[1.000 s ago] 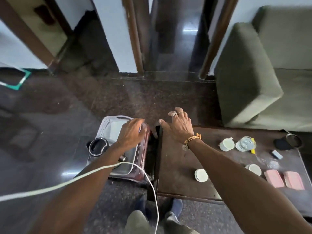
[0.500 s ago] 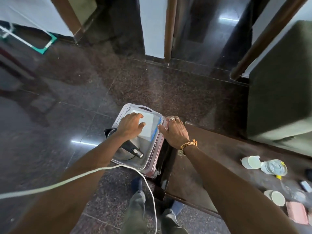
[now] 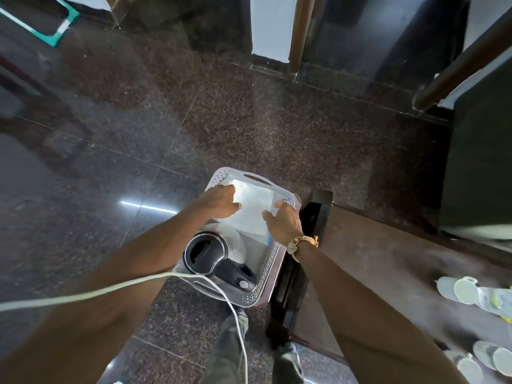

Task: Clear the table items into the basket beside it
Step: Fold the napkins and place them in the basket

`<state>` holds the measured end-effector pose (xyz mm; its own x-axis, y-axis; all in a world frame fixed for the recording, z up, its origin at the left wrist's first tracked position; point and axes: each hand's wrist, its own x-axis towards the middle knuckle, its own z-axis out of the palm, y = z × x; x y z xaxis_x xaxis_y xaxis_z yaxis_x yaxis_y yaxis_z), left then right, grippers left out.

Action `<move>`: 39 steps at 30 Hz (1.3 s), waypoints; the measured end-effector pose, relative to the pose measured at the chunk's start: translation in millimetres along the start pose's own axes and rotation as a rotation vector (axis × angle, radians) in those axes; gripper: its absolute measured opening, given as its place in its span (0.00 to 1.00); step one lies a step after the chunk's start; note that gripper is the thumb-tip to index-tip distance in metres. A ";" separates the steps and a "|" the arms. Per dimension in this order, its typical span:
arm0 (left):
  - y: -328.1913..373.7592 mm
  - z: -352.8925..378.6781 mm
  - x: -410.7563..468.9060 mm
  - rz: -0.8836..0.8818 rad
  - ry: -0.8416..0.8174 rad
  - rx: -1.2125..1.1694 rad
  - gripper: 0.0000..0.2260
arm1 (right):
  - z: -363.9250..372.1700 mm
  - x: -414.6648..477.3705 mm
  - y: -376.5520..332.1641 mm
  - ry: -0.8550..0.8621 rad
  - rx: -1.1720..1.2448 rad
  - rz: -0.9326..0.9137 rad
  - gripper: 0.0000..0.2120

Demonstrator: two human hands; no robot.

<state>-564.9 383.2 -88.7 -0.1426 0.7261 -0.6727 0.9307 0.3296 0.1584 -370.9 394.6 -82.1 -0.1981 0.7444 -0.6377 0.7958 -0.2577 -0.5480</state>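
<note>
A white perforated basket [image 3: 266,270] stands on the floor against the left end of the dark wooden table [image 3: 374,273]. Inside it lie a steel kettle [image 3: 219,253] with a black lid and handle, and beyond that a flat white sheet [image 3: 253,212]. My left hand [image 3: 219,200] grips the sheet's left edge, thumb on top. My right hand [image 3: 282,223] rests on the sheet's right edge with the thumb spread. White cups [image 3: 460,291] and a clear bottle [image 3: 496,300] lie on the table at the far right.
A dark sofa [image 3: 484,162] stands behind the table on the right. A white cable [image 3: 110,292] runs over my left forearm and down past the basket. More cups [image 3: 493,358] sit at the table's near right. My legs [image 3: 235,350] are below the basket on polished stone floor.
My view swung left and down over the basket. My right hand left the table's end and came onto the white sheet. My left hand went deeper into the basket with the sheet.
</note>
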 end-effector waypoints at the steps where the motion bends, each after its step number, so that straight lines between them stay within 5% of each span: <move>1: -5.1 4.8 9.4 -0.008 -0.034 -0.003 0.25 | 7.6 6.8 -0.4 -0.016 0.028 0.037 0.26; 8: -21.4 29.7 60.0 -0.084 -0.166 -0.022 0.32 | 45.8 46.3 0.2 0.019 0.124 0.244 0.32; 13: -27.1 34.0 76.8 -0.024 -0.055 -0.066 0.36 | 53.8 61.1 0.8 0.111 0.103 0.259 0.34; 27: -36.5 40.3 92.0 0.030 0.085 -0.131 0.29 | 61.5 81.6 10.5 0.387 0.327 0.285 0.09; 30: -35.6 40.0 89.1 0.041 0.091 -0.107 0.28 | 57.6 76.2 9.9 0.484 0.380 0.266 0.11; 39: -28.0 38.7 85.3 0.022 0.049 0.000 0.26 | 41.0 77.7 2.8 0.352 0.295 0.358 0.19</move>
<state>-590.0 412.5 -178.5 -0.1380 0.7617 -0.6331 0.9340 0.3128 0.1727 -407.5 426.4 -155.4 0.2960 0.7263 -0.6203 0.5748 -0.6542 -0.4916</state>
